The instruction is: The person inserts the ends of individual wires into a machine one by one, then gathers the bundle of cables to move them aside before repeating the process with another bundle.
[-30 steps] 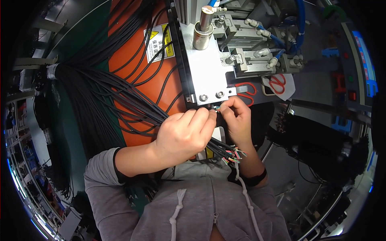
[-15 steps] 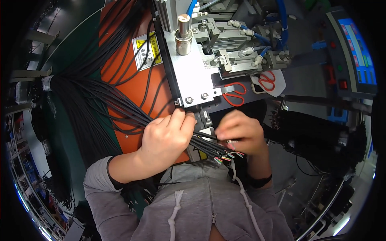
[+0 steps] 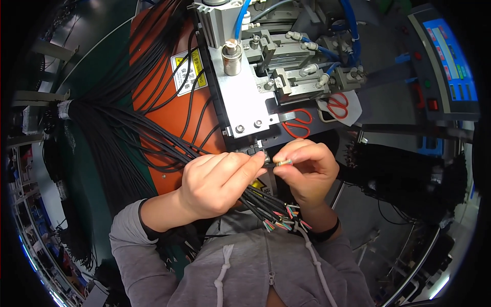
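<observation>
My left hand (image 3: 220,179) is closed in a pinch on a black cable just below the machine's metal front plate (image 3: 238,105). Across from it, my right hand (image 3: 309,171) pinches the stripped end of that cable, where small coloured wires (image 3: 284,162) show between thumb and forefinger. Beneath both hands hangs a bunch of black cables (image 3: 255,198), their bared coloured wire ends spread out in front of my jacket. The stretch of cable inside my left fingers is hidden.
Long black cables (image 3: 123,115) fan over an orange board (image 3: 169,115) from a tied point at left. Red-handled scissors (image 3: 297,123) lie beside the machine, another red-handled pair (image 3: 337,105) farther right. A lit control screen (image 3: 450,59) stands far right, above a dark cable bundle (image 3: 404,174).
My right hand has risen from the bunch's wire ends and now pinches one stripped end. My left hand has shifted slightly right and down. The bunch hangs lower.
</observation>
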